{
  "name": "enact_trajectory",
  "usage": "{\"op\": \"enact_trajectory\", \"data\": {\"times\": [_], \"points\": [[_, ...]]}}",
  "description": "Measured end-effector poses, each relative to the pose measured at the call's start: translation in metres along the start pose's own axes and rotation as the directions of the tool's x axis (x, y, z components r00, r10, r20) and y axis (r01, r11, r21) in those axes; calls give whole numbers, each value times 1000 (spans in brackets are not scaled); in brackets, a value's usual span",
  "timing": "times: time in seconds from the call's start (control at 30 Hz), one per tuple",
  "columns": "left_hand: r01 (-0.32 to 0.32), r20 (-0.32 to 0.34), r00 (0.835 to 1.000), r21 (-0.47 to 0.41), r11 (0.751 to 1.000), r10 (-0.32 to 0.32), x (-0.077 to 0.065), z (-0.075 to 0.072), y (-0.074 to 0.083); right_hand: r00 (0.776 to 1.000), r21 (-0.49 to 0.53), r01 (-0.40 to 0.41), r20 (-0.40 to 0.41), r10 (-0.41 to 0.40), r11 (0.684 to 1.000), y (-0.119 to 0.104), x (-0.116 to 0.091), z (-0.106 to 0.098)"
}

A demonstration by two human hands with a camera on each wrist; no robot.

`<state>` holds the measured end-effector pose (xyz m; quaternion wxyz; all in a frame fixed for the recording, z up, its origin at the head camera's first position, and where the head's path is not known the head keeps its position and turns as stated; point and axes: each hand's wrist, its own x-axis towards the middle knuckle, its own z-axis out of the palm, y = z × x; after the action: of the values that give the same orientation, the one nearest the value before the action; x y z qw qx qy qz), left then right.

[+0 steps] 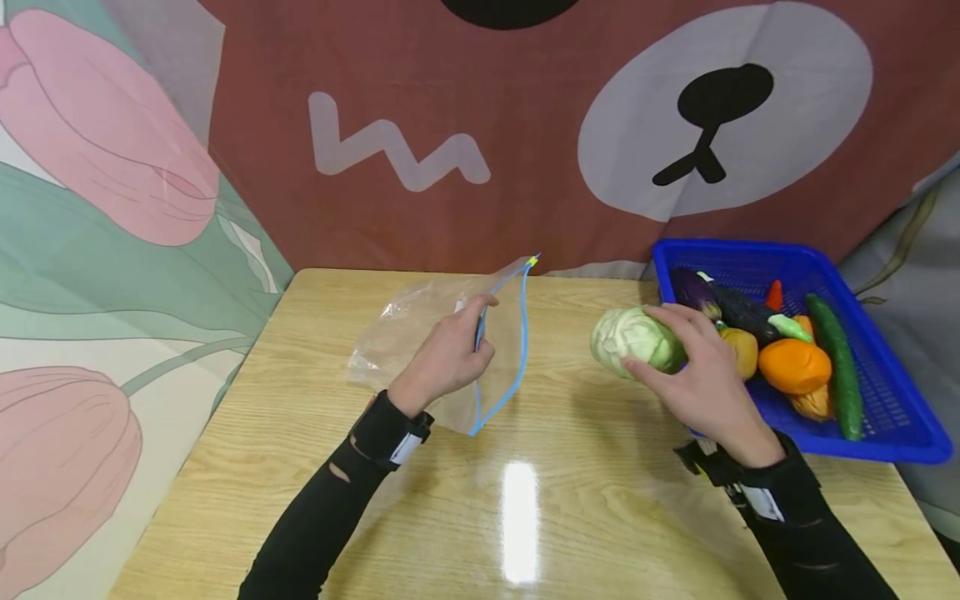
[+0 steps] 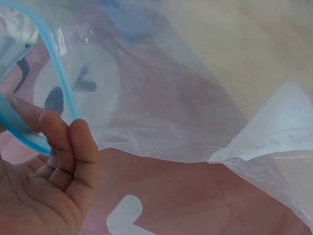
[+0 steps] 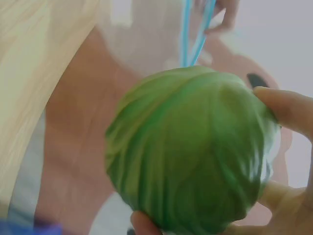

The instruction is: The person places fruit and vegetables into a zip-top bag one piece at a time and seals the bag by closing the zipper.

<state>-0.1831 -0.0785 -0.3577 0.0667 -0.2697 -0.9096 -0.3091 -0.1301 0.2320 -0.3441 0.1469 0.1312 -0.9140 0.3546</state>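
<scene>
A clear zip bag [image 1: 405, 325] with a blue-edged mouth stands partly open over the left half of the table, its mouth facing right. My left hand [image 1: 450, 354] grips the bag's blue rim [image 2: 62, 78] with curled fingers. To the right of the mouth, a pale green cabbage [image 1: 636, 340] is held up in my right hand [image 1: 701, 375], thumb on the near side and fingers over the far side. In the right wrist view the cabbage [image 3: 190, 152] fills the middle, and the bag's blue edges show just beyond it. A gap separates cabbage and bag.
At the right of the wooden table [image 1: 600, 500] stands a blue basket [image 1: 900, 400]. It holds an eggplant [image 1: 693, 292], a cucumber [image 1: 836, 367], an orange pepper-like vegetable [image 1: 795, 365] and several others. A printed cloth [image 1: 420, 225] hangs behind the table.
</scene>
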Motion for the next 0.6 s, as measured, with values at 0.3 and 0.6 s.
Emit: {"op": "enact_trajectory", "data": {"times": [0.3,0.6], "points": [[0,-5,1000,26,1000,0,0,1,1,991,163,134,-40,-129,978,-32,15,24],[-12,-21,1000,45,999,13,2,2,2,977,530,152,45,-207,834,-50,31,53]]}}
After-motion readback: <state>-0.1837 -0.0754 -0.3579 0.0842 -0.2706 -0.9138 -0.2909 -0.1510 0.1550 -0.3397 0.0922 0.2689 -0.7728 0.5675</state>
